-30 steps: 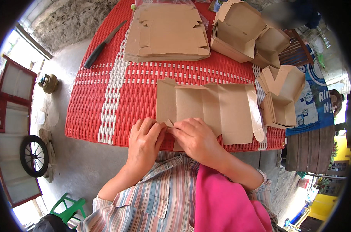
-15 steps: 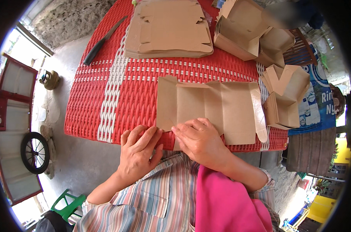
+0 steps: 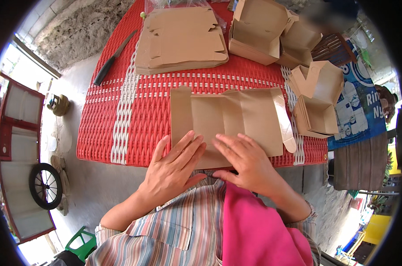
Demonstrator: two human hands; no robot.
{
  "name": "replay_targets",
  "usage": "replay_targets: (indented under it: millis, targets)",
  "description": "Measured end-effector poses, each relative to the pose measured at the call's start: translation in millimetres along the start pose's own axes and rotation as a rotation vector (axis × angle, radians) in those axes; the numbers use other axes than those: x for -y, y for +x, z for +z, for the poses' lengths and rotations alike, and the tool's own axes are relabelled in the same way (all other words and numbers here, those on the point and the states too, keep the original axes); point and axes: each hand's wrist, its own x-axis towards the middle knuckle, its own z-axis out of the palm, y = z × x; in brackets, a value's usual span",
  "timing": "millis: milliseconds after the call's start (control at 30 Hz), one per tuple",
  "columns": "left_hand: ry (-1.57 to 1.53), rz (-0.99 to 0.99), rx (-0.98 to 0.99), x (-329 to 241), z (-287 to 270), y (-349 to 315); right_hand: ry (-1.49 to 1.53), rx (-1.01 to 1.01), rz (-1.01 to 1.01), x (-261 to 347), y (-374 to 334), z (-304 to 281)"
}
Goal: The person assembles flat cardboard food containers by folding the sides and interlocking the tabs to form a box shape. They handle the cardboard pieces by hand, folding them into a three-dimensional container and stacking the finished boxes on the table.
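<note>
A brown cardboard box blank [image 3: 216, 113] lies unfolded before me at the table's near edge, its creases showing and its side flaps partly raised. My left hand [image 3: 176, 159] rests on its near left part, fingers stretched out. On the near middle part lies my right hand [image 3: 245, 162], also with fingers extended and the thumb apart. Neither hand grips anything. The near edge of the blank is partly hidden under both hands.
Beyond the blank sits a stack of flat box blanks [image 3: 181, 37]. A knife [image 3: 114, 60] lies at the far left of the red woven table [image 3: 103, 119]. Folded boxes stand at the far right [image 3: 256, 33] and right [image 3: 318, 102]. A blue printed sheet [image 3: 356, 106] hangs beyond them.
My fingers have opened out from the near edge and now lie flatter on the blank. The left hand has moved onto it. The whole view has shifted slightly.
</note>
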Motion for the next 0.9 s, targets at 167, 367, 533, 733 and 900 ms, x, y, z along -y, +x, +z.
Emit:
replay_targets:
  millis: [167,367,533,733,900]
  targets:
    - [-0.128,0.027,0.043,9,4,9,-0.084,-0.032,-0.038,-4,-15,16]
    - [-0.356,-0.003,-0.064,23,11,21,0.144,-0.107,0.004,-12,-4,11]
    - [-0.497,-0.246,-0.117,22,22,31,0.315,-0.150,0.207,-24,22,12]
    - [-0.431,-0.352,-0.197,13,26,43,0.219,-0.261,0.302,-27,37,28]
    - [-0.071,0.001,-0.169,2,29,27,0.167,-0.302,0.294,-29,40,39]
